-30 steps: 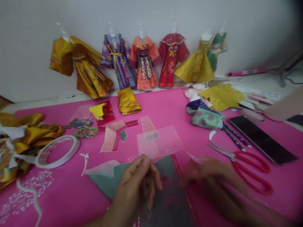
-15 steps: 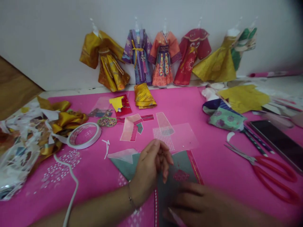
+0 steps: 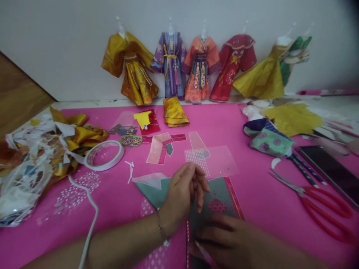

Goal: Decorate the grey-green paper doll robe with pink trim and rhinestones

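Note:
My left hand [image 3: 186,188] rests on a dark green cloth piece [image 3: 165,185], its fingers loosely curled with gaps between them and nothing visible in them. A thin bracelet [image 3: 160,226] circles that wrist. Lower down, over the same cloth, my right hand [image 3: 224,239] is closed around a slim pink, pen-like tool [image 3: 206,256] with a pale tip; its kind is unclear. Above the right fingers shows a pink lantern motif [image 3: 217,205]. Along the cloth's right edge runs a red strip [image 3: 235,200] with gold trim. A clear sheet of small gems [image 3: 196,157] lies beyond my left hand.
Red-handled scissors [image 3: 304,192] and a phone [image 3: 332,170] lie to the right. White tape [image 3: 119,158], a white cord [image 3: 94,205] and heaped scraps [image 3: 56,145] are at the left. Several doll dresses, including a purple robe [image 3: 170,67], stand against the wall.
The view has shifted slightly, moving most things rightward in the picture. My right hand sits a little lower relative to the cloth, so more of the lantern motif shows. My left hand stays in place.

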Demonstrator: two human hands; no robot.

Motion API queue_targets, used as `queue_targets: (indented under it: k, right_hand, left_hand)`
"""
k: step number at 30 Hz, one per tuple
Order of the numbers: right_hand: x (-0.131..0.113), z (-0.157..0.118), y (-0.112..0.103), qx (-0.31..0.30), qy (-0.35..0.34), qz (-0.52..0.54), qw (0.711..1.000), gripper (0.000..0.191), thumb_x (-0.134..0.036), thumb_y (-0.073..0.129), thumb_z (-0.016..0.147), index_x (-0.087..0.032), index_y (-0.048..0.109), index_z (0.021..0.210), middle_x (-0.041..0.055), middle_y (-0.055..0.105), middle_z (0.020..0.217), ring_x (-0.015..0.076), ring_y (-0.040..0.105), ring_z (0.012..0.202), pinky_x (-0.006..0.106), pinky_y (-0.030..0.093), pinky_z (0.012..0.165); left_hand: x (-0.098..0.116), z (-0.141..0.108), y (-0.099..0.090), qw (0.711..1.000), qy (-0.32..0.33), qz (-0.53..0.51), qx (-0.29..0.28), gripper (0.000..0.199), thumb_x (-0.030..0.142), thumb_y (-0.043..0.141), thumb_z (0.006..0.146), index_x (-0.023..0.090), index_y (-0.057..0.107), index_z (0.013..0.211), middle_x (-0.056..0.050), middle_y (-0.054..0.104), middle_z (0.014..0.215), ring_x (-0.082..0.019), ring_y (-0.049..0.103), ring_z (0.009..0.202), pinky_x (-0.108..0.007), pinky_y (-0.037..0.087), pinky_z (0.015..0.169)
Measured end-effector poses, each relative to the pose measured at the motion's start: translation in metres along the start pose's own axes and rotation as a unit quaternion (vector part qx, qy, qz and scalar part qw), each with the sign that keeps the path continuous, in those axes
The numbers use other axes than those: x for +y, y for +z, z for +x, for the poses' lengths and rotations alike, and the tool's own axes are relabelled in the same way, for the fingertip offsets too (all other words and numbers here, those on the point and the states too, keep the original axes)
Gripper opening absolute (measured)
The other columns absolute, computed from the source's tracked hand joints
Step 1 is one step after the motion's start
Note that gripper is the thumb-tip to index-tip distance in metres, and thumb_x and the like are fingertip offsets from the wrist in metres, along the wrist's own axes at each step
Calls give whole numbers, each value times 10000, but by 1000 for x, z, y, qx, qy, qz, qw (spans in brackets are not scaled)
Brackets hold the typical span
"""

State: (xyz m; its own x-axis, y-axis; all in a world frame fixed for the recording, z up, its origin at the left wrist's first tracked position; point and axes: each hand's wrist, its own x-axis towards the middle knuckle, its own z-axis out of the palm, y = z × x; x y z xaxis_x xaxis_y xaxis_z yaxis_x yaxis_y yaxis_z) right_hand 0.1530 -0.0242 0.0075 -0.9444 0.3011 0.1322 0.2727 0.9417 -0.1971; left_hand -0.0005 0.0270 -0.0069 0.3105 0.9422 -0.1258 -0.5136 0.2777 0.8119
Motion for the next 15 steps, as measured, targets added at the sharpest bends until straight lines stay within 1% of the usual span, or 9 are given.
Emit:
queue_targets:
  k: [5, 7, 8, 10, 11, 13, 15]
  right_hand:
    - [2, -9, -6, 2, -11, -20, 1000, 191, -303, 530, 930, -190, 632, 1046, -56, 638, 1168, 122, 512, 1089, 256, 351, 1017]
    - [2, -12, -9, 16, 5, -12, 1000, 201, -294, 490, 949, -192, 639, 1037, -35, 649, 1144, 124, 511, 1106, 257, 326, 1053]
    - [2, -13, -12, 26, 18, 2, 999, 218, -276, 449, 966, -193, 643, 1022, -25, 660, 1116, 125, 516, 1103, 265, 310, 1071]
    - [2, -16, -17, 47, 52, 48, 996, 311, -243, 345, 998, -193, 650, 970, -2, 681, 1048, 132, 535, 1078, 297, 287, 1094]
    - [2, -18, -21, 49, 66, 79, 994, 354, -239, 305, 1005, -195, 651, 941, 9, 687, 1017, 137, 546, 1061, 312, 293, 1091]
    - [4, -22, -27, 41, 86, 144, 985, 360, -249, 299, 1004, -204, 646, 920, 27, 688, 985, 146, 563, 1035, 318, 355, 1042]
    - [7, -27, -31, 37, 120, 205, 971, 276, -262, 369, 981, -219, 638, 942, 35, 675, 1009, 150, 574, 1019, 295, 434, 950]
  left_hand:
    - [1, 0, 2, 1000, 1, 5, 4, 286, 370, 376, 941, 164, 499, 784, 14, 585, 586, -57, 421, 301, -139, 354, 267]
    - [2, 0, 3, 1000, 5, 21, 12, 285, 368, 373, 941, 165, 494, 781, 19, 577, 582, -56, 416, 304, -138, 350, 272]
    - [3, -1, 4, 999, 7, 30, 16, 283, 362, 367, 942, 166, 490, 780, 21, 572, 581, -54, 411, 304, -137, 346, 274]
    - [5, -2, 5, 999, 6, 47, 17, 279, 353, 353, 947, 167, 484, 783, 22, 567, 585, -55, 411, 310, -139, 344, 282]
    - [5, -2, 5, 998, 4, 54, 17, 277, 351, 350, 948, 168, 482, 787, 22, 568, 590, -57, 414, 314, -141, 344, 286]
    - [5, -2, 5, 998, 0, 60, 14, 269, 356, 357, 946, 171, 481, 795, 21, 572, 600, -60, 427, 322, -144, 349, 291]
    - [5, -2, 4, 998, -3, 55, 10, 262, 369, 376, 938, 173, 485, 803, 22, 577, 608, -65, 441, 328, -149, 359, 293]
